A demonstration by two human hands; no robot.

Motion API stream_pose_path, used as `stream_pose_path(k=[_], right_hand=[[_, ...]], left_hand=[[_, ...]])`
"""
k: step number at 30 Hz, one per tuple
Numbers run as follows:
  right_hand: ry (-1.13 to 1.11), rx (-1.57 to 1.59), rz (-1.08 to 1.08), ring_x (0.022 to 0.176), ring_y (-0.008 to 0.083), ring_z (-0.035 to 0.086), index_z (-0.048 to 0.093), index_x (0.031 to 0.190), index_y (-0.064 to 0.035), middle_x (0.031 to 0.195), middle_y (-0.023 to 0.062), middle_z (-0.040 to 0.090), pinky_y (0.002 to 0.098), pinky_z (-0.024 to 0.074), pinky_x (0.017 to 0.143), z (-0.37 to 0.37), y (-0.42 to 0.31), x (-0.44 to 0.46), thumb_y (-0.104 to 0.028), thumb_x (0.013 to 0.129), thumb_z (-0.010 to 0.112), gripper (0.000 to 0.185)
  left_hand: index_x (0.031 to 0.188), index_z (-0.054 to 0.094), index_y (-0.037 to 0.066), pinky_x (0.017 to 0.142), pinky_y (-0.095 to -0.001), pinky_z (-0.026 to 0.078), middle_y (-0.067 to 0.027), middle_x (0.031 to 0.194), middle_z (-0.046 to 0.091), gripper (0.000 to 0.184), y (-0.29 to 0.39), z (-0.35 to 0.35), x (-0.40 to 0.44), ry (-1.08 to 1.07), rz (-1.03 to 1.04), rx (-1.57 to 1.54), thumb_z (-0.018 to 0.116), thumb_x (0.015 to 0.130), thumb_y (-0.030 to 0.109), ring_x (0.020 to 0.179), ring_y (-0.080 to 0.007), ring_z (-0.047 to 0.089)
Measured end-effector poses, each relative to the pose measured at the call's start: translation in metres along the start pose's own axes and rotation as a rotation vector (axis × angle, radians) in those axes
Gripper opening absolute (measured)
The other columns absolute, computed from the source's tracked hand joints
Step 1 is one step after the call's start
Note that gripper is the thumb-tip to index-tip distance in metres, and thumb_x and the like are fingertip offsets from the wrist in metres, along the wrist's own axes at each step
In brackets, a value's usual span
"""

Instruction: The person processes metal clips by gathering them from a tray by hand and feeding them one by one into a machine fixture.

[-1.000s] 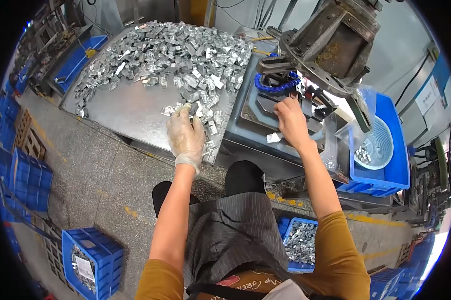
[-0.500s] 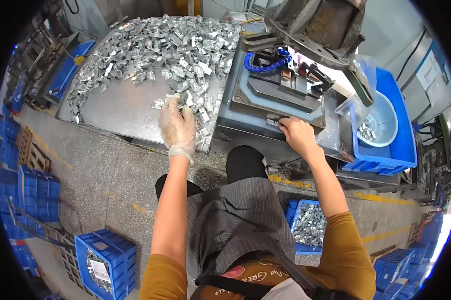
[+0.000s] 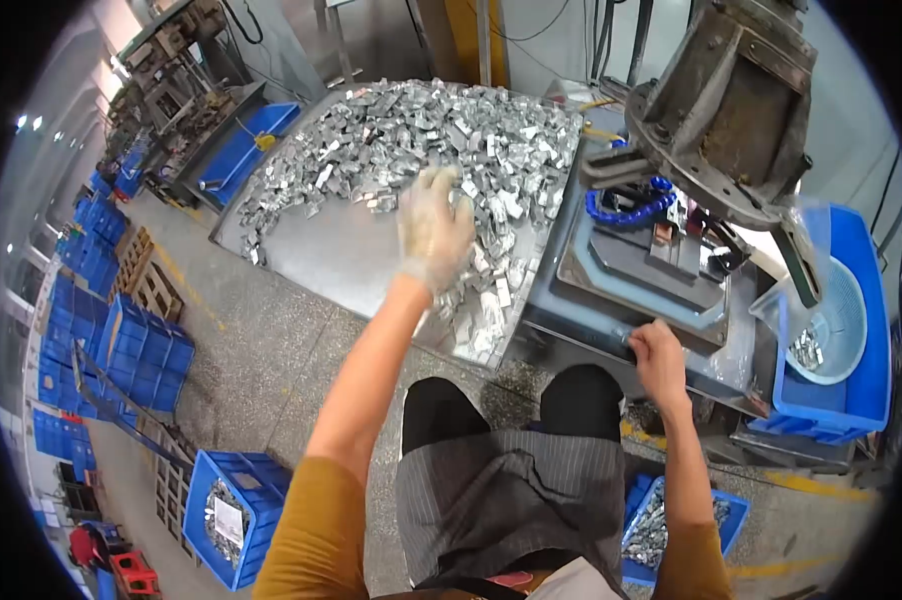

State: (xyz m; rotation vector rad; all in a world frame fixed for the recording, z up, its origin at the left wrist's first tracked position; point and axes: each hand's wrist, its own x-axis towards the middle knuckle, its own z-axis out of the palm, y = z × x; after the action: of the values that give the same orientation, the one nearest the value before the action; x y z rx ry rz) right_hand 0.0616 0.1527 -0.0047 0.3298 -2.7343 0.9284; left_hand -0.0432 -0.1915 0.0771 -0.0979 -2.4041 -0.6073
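My left hand (image 3: 436, 225), in a pale translucent glove, reaches over the pile of small silvery metal parts (image 3: 401, 130) on the metal table (image 3: 321, 250). Its fingers are slightly spread and blurred, and whatever lies under the fingertips is hidden. Bare and closed, my right hand (image 3: 659, 355) is at the front edge of the machine bed (image 3: 581, 315), its fingers pinched on something small that I cannot make out. Behind it stands the machine's fixture (image 3: 661, 250) with a coppery piece in it, beside a blue coiled hose (image 3: 626, 212).
A heavy machine head (image 3: 731, 110) overhangs the fixture. At the right, a blue crate (image 3: 841, 415) holds a light-blue basket (image 3: 851, 330) with metal parts. Crates of parts (image 3: 261, 520) stand on the floor, one near my legs (image 3: 736, 520). Stacked blue crates (image 3: 151, 345) are at the left.
The view has shifted. My left hand has moved farther up over the pile. My right hand went from the fixture to the bed's front edge; a small pale piece seen there earlier no longer shows.
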Motion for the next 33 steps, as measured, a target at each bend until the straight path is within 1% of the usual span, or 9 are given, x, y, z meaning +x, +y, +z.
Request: stream_pose_path(k=[7,8,13,16,19,23,26,29,33], right_hand=[[0.111,-0.147,-0.135,0.080,0.0317,0.059,0.065,0.079,-0.0052,0.079,0.0104,0.057,0.0422,0.0489,0.065,-0.001,-0.017,0.002,-0.007,0.079,0.068,0.004],[0.128,-0.153,-0.132,0.079,0.0303,0.059,0.066,0.078,-0.0057,0.077,0.0091,0.057,0.0415,0.0491,0.063,0.000,-0.018,0.002,-0.008,0.078,0.070,0.005],[0.145,-0.200,-0.083,0.072,0.0284,0.061,0.069,0.085,-0.0079,0.074,0.0079,0.059,0.0403,0.0509,0.061,0.000,-0.022,0.004,-0.014,0.079,0.070,0.008],[0.106,-0.256,-0.038,0.072,0.0285,0.063,0.070,0.091,-0.0082,0.073,0.0082,0.061,0.0405,0.0522,0.062,-0.001,-0.024,0.005,-0.017,0.081,0.068,0.013],[0.095,-0.263,-0.011,0.071,0.0285,0.065,0.070,0.088,-0.0082,0.073,0.0083,0.064,0.0416,0.0530,0.061,0.003,-0.020,0.003,-0.019,0.082,0.065,0.013],[0.111,-0.277,-0.006,0.072,0.0287,0.065,0.068,0.079,-0.0085,0.073,0.0083,0.064,0.0430,0.0529,0.062,0.006,-0.019,0.003,-0.021,0.082,0.063,0.014],[0.059,-0.241,0.044,0.075,0.0329,0.064,0.071,0.084,-0.0085,0.076,0.0105,0.065,0.0457,0.0509,0.066,0.005,-0.021,0.002,-0.022,0.082,0.063,0.016],[0.062,-0.251,0.035,0.076,0.0337,0.064,0.070,0.083,-0.0097,0.076,0.0109,0.065,0.0462,0.0507,0.066,0.007,-0.017,0.001,-0.021,0.082,0.062,0.014],[0.106,-0.210,0.049,0.077,0.0330,0.066,0.067,0.077,-0.0070,0.075,0.0122,0.065,0.0469,0.0529,0.068,0.006,-0.018,0.001,-0.020,0.081,0.059,0.016]], left_hand=[[0.132,0.054,0.014,0.102,-0.0497,0.042,-0.0138,0.145,0.044,0.049,-0.025,0.090,0.114,-0.148,0.174,0.293,0.062,0.088,0.032,0.132,-0.0335,0.043],[0.140,0.047,0.016,0.103,-0.0539,0.040,-0.0103,0.149,0.040,0.058,-0.038,0.109,0.131,-0.174,0.167,0.265,0.063,0.087,0.035,0.136,-0.0322,0.039],[0.145,0.044,0.025,0.114,-0.0515,0.029,-0.0087,0.157,0.031,0.061,-0.023,0.118,0.178,-0.431,0.073,0.376,0.050,0.092,0.053,0.144,-0.0343,0.030],[0.142,0.049,0.032,0.112,-0.0560,0.031,-0.0054,0.154,0.037,0.067,-0.024,0.137,0.182,-0.654,0.117,0.513,0.048,0.086,0.068,0.139,-0.0354,0.036],[0.137,0.055,0.030,0.112,-0.0503,0.034,-0.0070,0.153,0.038,0.068,-0.026,0.130,0.174,-0.674,0.063,0.427,0.050,0.083,0.071,0.138,-0.0372,0.037],[0.138,0.054,0.023,0.107,-0.0428,0.041,-0.0077,0.143,0.051,0.064,-0.032,0.115,0.160,-0.797,0.124,0.256,0.055,0.083,0.056,0.126,-0.0316,0.053],[0.136,0.055,0.026,0.106,-0.0430,0.041,-0.0074,0.137,0.057,0.056,-0.030,0.104,0.138,-0.716,0.156,0.361,0.052,0.084,0.045,0.128,-0.0289,0.051],[0.136,0.056,0.016,0.107,-0.0400,0.039,-0.0157,0.138,0.054,0.055,-0.032,0.086,0.123,-0.744,0.144,0.314,0.054,0.088,0.044,0.127,-0.0343,0.050],[0.136,0.055,0.016,0.107,-0.0398,0.039,-0.0166,0.135,0.057,0.056,-0.025,0.062,0.096,-0.735,0.136,0.338,0.054,0.088,0.043,0.126,-0.0355,0.051]])
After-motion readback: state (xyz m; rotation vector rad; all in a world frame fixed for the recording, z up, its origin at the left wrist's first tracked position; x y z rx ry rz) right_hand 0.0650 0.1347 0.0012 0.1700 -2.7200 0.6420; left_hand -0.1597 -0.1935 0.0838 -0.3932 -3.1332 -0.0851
